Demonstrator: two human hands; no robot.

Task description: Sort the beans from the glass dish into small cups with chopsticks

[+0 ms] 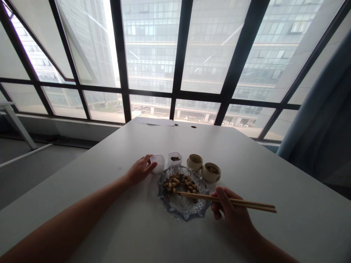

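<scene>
In my right hand (229,206) is a pair of wooden chopsticks (244,204), tips resting among the peanuts and dark seeds (179,182) in a scalloped glass dish (186,215). My left hand (139,169) grips the near left side of a small translucent plastic cup (157,164), thumb in front and fingers behind; no contents show in it. Beside it stands a second plastic cup (174,164) with dark seeds inside. Right of that are two beige ceramic cups: the nearer cup (211,177) holds several peanuts, while the farther cup (195,168) shows no contents.
Everything stands on a large white table (153,140). White paper sheets (153,121) lie at its far edge, near two dark round holes. Tall windows rise behind, and a blue-grey curtain (315,98) hangs at the right. Another table's leg (22,126) shows at the left.
</scene>
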